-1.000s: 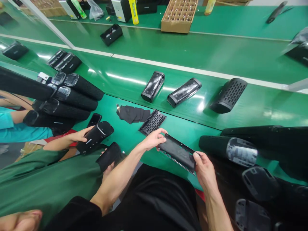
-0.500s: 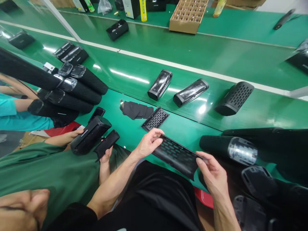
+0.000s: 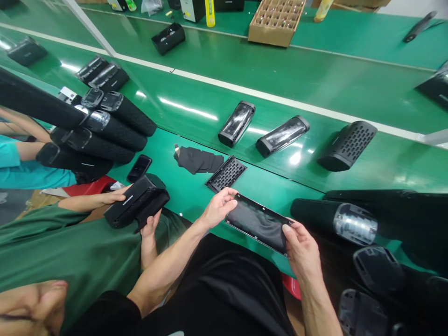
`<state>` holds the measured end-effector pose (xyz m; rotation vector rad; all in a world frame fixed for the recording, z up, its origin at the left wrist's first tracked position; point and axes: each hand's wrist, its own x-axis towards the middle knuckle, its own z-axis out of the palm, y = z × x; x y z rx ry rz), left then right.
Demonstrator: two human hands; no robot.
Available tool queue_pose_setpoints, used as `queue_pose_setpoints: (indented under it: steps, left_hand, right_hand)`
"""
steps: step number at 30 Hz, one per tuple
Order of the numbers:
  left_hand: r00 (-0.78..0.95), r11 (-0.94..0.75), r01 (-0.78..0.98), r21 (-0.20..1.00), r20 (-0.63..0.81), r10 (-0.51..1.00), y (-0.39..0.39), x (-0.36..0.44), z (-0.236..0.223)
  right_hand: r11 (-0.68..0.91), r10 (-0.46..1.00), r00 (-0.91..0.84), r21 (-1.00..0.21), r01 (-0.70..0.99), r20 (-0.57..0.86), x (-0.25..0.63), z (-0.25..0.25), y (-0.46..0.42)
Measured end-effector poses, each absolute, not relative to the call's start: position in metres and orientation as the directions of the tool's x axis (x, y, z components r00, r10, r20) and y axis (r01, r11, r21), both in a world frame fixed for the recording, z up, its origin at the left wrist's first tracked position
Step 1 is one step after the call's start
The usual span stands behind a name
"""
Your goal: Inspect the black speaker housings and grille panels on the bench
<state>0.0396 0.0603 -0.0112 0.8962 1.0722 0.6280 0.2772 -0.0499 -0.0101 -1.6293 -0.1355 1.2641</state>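
My left hand (image 3: 219, 207) and my right hand (image 3: 301, 254) hold a flat black speaker panel (image 3: 258, 224) by its two short ends, above the green bench. Its dark, smooth face is up, inside a thin frame with small notches. A similar panel with rows of slots (image 3: 226, 174) lies on the bench just beyond my left hand, not touching it. Farther left lies a crumpled black fabric sleeve (image 3: 198, 160). My hands touch nothing else.
To the left, a co-worker's hands (image 3: 136, 207) press black pieces onto a speaker body (image 3: 135, 203). Black cylindrical speakers (image 3: 353, 224) lie near my right side, with more stacked at left (image 3: 105, 121). Several others sit on the green bench (image 3: 280, 93), with a cardboard tray (image 3: 275, 28) behind.
The panel in my hands has turned over, from its slotted face half a second ago to its smooth face now. The co-worker's two black pieces have come together.
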Motion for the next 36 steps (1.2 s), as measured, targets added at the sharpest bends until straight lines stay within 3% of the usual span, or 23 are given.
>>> queue_pose_setpoints:
  steps: [7,36]
  left_hand:
    - [0.384,0.581,-0.025,0.813,-0.529,0.757,0.064,0.042,-0.011]
    - [0.336,0.521,0.043,0.853,-0.503,0.796,0.066,0.045,-0.022]
  right_hand:
    - [-0.458,0.536,0.472,-0.710,-0.534,-0.700,0.276,-0.006,-0.041]
    - [-0.488,0.610,0.494,-0.785,-0.382,-0.620,0.283,-0.017,-0.040]
